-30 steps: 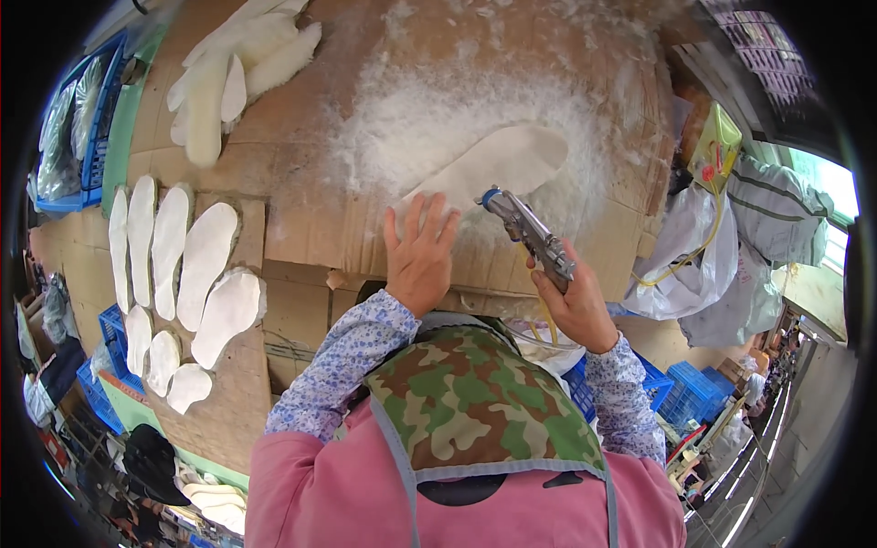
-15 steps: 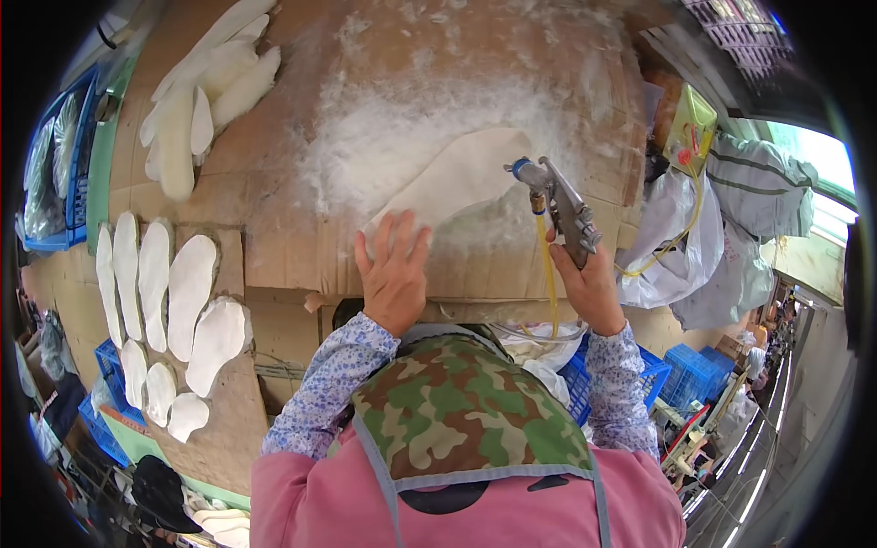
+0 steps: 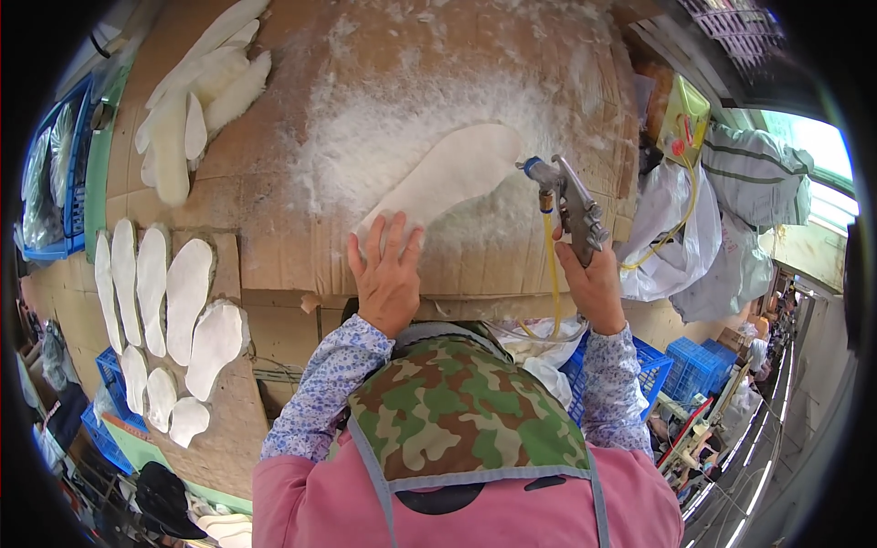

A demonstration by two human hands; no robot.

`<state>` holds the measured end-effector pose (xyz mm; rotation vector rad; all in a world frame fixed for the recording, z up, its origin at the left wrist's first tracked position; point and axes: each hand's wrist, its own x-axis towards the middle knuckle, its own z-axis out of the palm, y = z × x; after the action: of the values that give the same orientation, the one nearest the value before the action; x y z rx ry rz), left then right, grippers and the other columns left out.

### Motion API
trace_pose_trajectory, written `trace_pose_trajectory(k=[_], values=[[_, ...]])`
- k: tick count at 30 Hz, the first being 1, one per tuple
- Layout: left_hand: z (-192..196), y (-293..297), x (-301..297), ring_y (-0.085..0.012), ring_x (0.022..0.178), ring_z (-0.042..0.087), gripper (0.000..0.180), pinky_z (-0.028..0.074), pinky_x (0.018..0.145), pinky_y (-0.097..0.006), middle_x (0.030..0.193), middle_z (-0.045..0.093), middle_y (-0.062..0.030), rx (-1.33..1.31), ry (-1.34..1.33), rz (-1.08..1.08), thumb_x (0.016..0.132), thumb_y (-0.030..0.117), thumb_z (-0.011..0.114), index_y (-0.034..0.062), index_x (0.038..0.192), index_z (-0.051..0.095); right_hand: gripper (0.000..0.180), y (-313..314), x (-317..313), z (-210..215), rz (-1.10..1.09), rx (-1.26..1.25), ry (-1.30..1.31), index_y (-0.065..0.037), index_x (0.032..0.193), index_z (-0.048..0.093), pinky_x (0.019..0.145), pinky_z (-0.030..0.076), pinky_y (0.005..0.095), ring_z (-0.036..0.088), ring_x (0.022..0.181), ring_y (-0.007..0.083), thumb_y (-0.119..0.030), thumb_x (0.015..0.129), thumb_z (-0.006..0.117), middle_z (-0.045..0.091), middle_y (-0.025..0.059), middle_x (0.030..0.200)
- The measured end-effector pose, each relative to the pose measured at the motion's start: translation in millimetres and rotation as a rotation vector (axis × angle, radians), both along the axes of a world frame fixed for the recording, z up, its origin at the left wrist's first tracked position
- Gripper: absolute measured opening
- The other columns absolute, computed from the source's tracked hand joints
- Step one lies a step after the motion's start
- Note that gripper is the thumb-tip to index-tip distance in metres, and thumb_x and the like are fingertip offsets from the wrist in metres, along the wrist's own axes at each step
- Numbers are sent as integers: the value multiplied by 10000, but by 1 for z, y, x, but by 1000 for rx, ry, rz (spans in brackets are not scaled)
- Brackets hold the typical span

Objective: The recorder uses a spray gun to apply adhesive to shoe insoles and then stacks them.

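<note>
A white shoe insole (image 3: 448,178) lies flat on the brown cardboard work surface (image 3: 274,256), inside a patch of white spray residue. My left hand (image 3: 387,272) rests with fingers spread on the insole's near end. My right hand (image 3: 594,285) grips a metal spray gun (image 3: 568,205) with a yellow hose; its nozzle sits just right of the insole's far end, pointing toward it.
A row of white insoles (image 3: 169,292) lies at the left, with a heap of more insoles (image 3: 196,91) at the top left. Blue crates (image 3: 690,365) and grey bags (image 3: 731,219) stand at the right. A camouflage apron covers my chest.
The view has shifted so the insole and both hands sit lower in the picture. My left hand stays on the insole's near end and the spray gun stays beside it.
</note>
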<state>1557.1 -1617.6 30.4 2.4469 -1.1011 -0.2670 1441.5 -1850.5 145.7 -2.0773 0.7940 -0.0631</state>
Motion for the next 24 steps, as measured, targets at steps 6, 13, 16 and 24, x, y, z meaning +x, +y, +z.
trace_pose_trajectory(k=[6, 13, 16, 24], values=[[-1, 3, -2, -323, 1341, 279, 494, 141, 1093, -590, 1439, 352, -84, 2, -9, 4, 787, 59, 523, 105, 1279, 541, 189, 17, -5, 0, 33, 88, -41, -1, 1076, 549, 620, 399, 234, 460, 702, 82, 8, 887, 554, 560, 25, 873], [-1, 6, -3, -319, 1342, 277, 502, 143, 1095, -586, 1436, 348, -77, -22, -5, -3, 775, 49, 530, 100, 1274, 531, 207, 10, -1, 1, 10, 98, -37, 2, 1099, 533, 627, 420, 239, 479, 714, 79, 9, 894, 552, 579, 27, 906], [0, 8, -3, -318, 1343, 276, 492, 143, 1096, -584, 1431, 354, -73, -24, -1, -3, 778, 47, 527, 95, 1268, 532, 195, 7, 1, -1, -42, 99, -3, -3, 1090, 537, 618, 417, 233, 478, 708, 74, 7, 896, 554, 585, 20, 899], [0, 14, -4, -313, 1340, 284, 481, 152, 1096, -574, 1415, 377, -69, -19, 26, 3, 789, 46, 527, 95, 1268, 529, 171, 15, 4, -3, -51, 98, 26, -8, 1064, 557, 606, 408, 228, 469, 692, 64, 1, 893, 566, 585, 6, 865]])
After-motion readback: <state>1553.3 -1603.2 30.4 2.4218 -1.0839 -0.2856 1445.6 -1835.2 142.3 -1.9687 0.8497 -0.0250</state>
